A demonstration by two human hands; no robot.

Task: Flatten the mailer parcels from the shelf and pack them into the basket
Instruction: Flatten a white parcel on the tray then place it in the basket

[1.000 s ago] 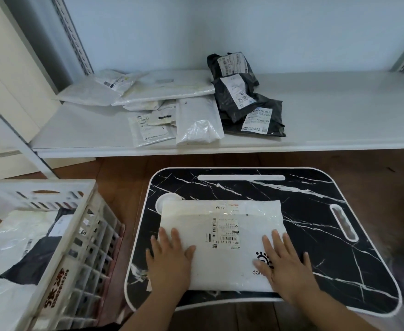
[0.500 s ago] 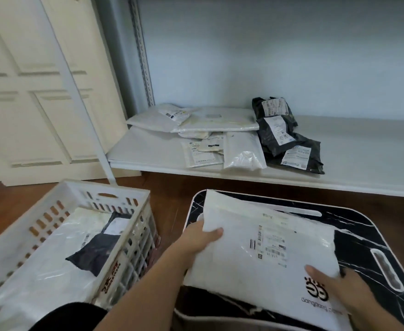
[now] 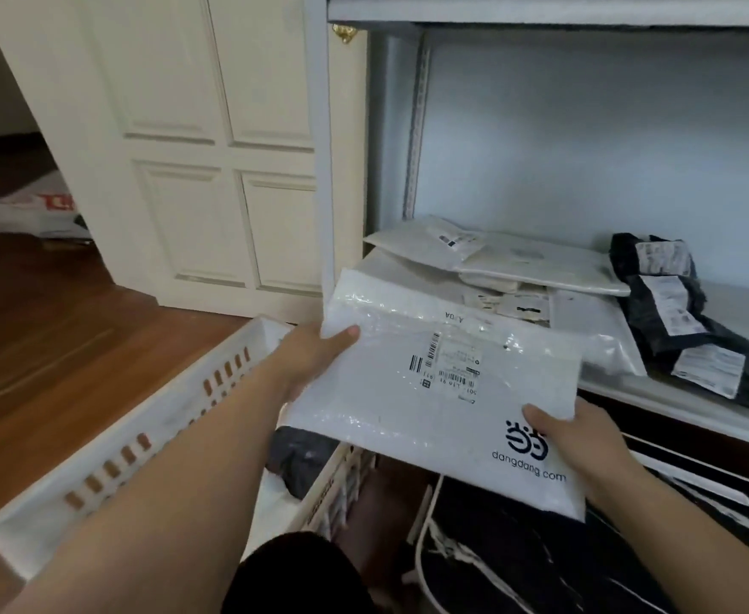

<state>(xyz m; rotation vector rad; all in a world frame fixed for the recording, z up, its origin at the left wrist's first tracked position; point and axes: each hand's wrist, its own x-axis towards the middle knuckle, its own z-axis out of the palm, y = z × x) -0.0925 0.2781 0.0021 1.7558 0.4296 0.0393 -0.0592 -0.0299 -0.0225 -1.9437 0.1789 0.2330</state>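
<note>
The left hand (image 3: 315, 356) pinches the white mailer (image 3: 443, 392) at its left edge, thumb on top; the right hand (image 3: 581, 440) grips its near right corner. The mailer hangs in the air, partly over the white basket (image 3: 151, 432), beside the black marbled tray (image 3: 519, 565). More parcels (image 3: 536, 268) lie on the white shelf (image 3: 683, 398). Wooden floor (image 3: 49, 330) spreads left toward a cream door (image 3: 213, 139).

Single head-worn wide-angle view, close above both forearms, facing forward and slightly down, angled left. Takes in white basket (image 3: 151, 418) lower left, shelf (image 3: 696, 392) right, panelled door (image 3: 213, 148) behind. No second view to overlap.
</note>
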